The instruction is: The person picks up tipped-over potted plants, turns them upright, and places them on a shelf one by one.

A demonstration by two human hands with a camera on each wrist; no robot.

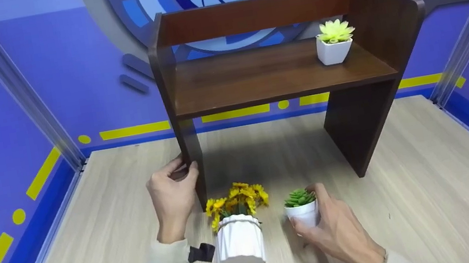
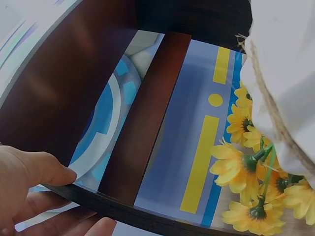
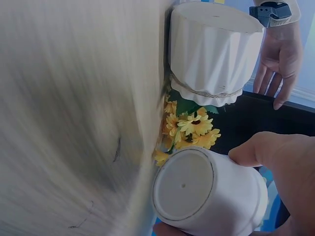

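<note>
Gripping 1 of 2 succulents (image 1: 301,209)—right hand (image 1: 340,230)—near 1 flowerpot (image 1: 239,241).

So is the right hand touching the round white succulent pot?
Touching. The right wrist view shows the right hand gripping the succulent pot, thumb against its side.

The right hand (image 3: 291,169) grips a smooth white pot (image 3: 209,191), its round underside towards the camera, near yellow flowers (image 3: 193,128) in a twine-tied fluted pot (image 3: 212,54) lying on a pale tabletop (image 3: 74,98), while the left hand (image 3: 281,56) touches a dark panel (image 3: 241,124).
</note>
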